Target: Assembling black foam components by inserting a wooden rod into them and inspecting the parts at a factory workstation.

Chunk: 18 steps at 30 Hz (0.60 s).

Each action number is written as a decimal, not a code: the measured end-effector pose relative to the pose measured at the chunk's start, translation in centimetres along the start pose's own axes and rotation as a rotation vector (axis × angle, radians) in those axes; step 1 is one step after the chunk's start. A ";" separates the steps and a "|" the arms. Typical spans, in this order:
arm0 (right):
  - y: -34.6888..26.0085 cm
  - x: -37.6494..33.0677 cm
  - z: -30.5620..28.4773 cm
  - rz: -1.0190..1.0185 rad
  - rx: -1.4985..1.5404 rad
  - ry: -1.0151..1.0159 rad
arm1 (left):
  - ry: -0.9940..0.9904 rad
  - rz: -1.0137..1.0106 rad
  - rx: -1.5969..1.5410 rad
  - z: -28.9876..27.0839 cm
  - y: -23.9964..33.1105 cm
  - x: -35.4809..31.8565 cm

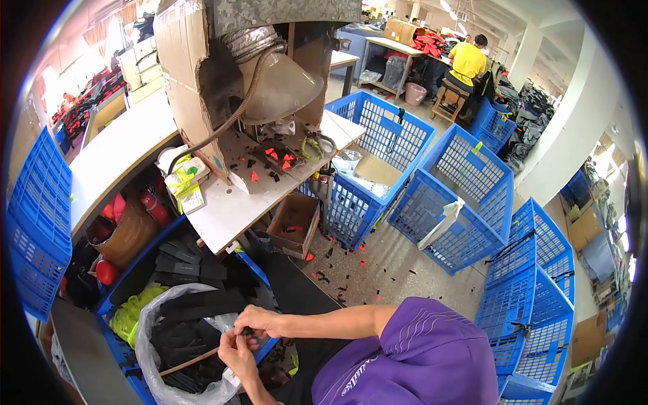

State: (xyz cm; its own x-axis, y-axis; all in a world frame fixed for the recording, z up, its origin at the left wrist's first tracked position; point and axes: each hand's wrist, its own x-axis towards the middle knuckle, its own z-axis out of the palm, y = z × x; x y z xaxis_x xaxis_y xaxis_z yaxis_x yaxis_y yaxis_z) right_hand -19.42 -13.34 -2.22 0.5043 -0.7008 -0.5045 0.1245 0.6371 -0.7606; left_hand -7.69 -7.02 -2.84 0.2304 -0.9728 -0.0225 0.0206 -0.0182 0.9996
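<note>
My right hand [262, 321] and my left hand [237, 354] meet over a clear plastic bag [145, 337]. The fingers of both are pinched together around a small dark piece [248, 331], mostly hidden by them; its kind cannot be made out. Inside the bag lie many black fabric strips [179, 341] and a thin brown stick or strip [192, 362]. The bag stands in a blue crate [108, 297], beside stacked flat black pieces [182, 260] and a bundle of neon yellow material [138, 314].
A white worktable [223, 219] carries a machine with a pale domed cover [287, 88] and red and black scraps. Beneath its edge sits an open cardboard box [295, 226]. Blue plastic crates [449, 196] line the right, and scraps litter the floor. A person in yellow [467, 64] sits farther back.
</note>
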 end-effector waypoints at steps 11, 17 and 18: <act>-0.8 -0.6 -0.5 -0.821 -0.781 0.141 | 0.393 0.083 0.141 1.5 0.0 0.8; -0.7 -0.3 0.5 -1.007 -0.745 0.407 | 0.416 0.129 0.096 3.2 0.9 0.6; -1.0 -0.7 0.8 -1.014 -0.744 0.418 | 0.410 0.124 0.040 3.5 1.3 0.6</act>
State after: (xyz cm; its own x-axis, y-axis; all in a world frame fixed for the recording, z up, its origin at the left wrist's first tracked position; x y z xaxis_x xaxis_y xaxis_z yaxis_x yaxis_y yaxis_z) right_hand -19.20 -13.24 -0.83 0.1505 -0.8896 0.4313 -0.2748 -0.4567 -0.8461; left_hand -10.90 -8.42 -1.51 0.5963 -0.7964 0.1013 -0.0671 0.0763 0.9948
